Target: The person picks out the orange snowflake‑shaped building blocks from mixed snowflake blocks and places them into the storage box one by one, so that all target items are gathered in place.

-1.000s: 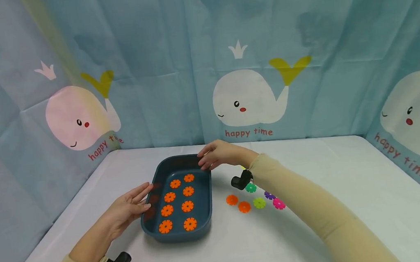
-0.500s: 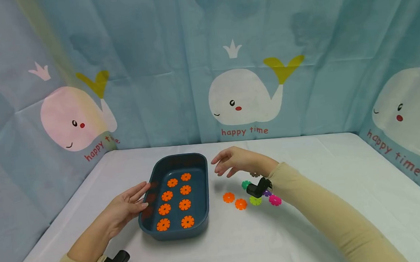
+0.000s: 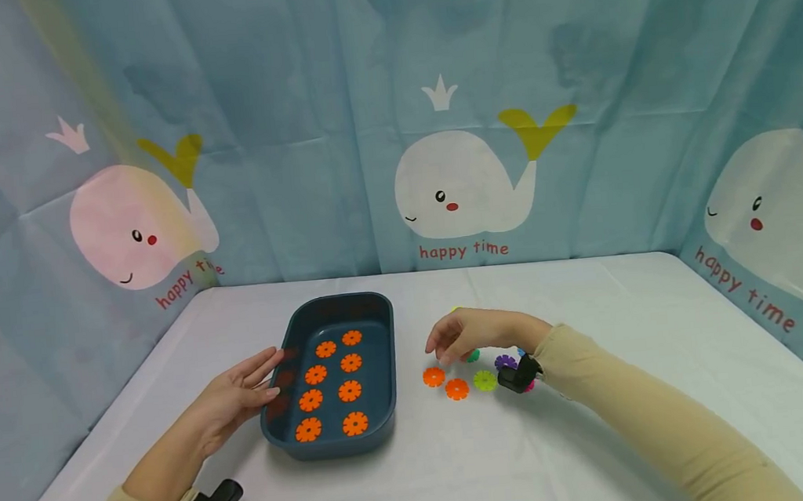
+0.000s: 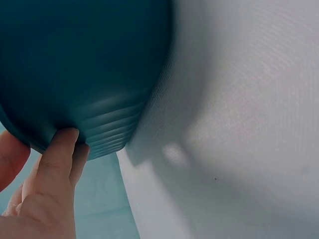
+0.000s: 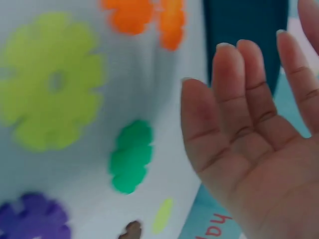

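A dark teal tray [image 3: 373, 339] sits on the white table and holds several orange flower discs [image 3: 350, 391]. My left hand [image 3: 242, 389] lies with straight fingers against the tray's left wall [image 4: 99, 129]. My right hand [image 3: 461, 336] hovers, fingers relaxed and holding nothing, just above loose discs to the right of the tray: two orange discs [image 3: 434, 377], a lime one [image 3: 485, 381], a green one [image 5: 130, 155] and a purple one [image 3: 505, 362]. In the right wrist view the palm [image 5: 249, 149] faces the camera with nothing in it.
A pink disc is mostly hidden behind the black wrist camera [image 3: 518, 376]. Whale-print blue curtains close in the table at the back and both sides. Bare white tablecloth [image 3: 627, 327] spreads right of the discs and along the front.
My right hand left the tray's far rim, moved right and toward me, and dropped over the loose discs. The left hand stayed against the tray's wall.
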